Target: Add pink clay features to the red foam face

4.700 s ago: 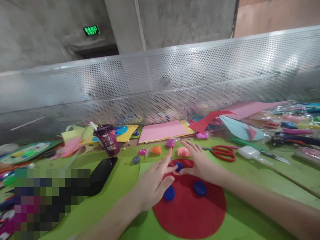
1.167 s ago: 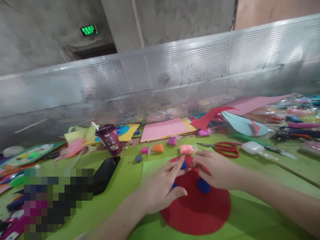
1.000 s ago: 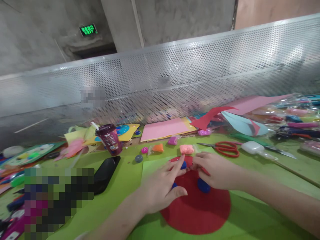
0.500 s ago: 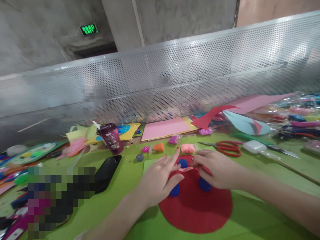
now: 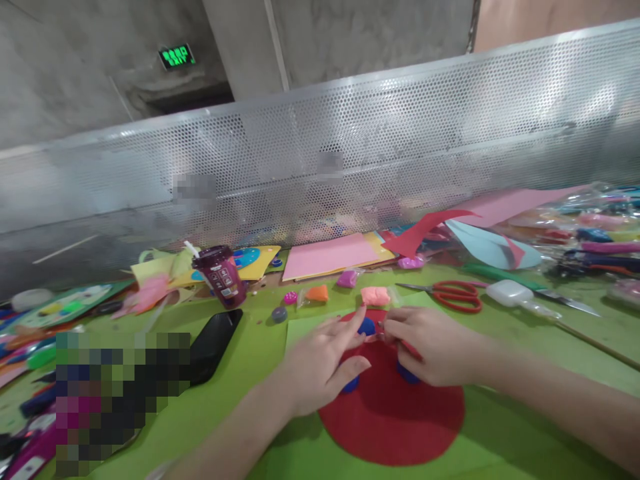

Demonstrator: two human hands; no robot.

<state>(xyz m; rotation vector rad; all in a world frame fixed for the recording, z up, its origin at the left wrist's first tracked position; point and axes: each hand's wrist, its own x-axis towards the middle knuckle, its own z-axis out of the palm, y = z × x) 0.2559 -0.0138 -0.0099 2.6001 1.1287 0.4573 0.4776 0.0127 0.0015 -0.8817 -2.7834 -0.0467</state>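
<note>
A round red paper disc point(image 5: 395, 427) lies on green paper, with several blue clay discs on it. One blue clay disc point(image 5: 367, 326) shows near its top edge, beyond my fingers; others are partly covered by my hands. A thin strip of pink clay point(image 5: 372, 338) lies just below that disc, between my hands. My left hand point(image 5: 320, 363) rests over the left side of the red disc, thumb and index finger spread, other fingertips at the strip's left end. My right hand point(image 5: 433, 343) has its fingers curled and pinched at the strip's right end.
Beyond the disc lie a packet of pink clay point(image 5: 376, 296), a packet of orange clay point(image 5: 317, 293) and red-handled scissors point(image 5: 456, 296). To the left are a black phone point(image 5: 216, 347) and a purple drink cup point(image 5: 221, 277) with a straw. A perforated metal panel point(image 5: 320, 147) borders the back.
My right fingertips have shifted slightly left and down onto the pink strip, covering more of it. My left index finger has tilted a little to the right and lower.
</note>
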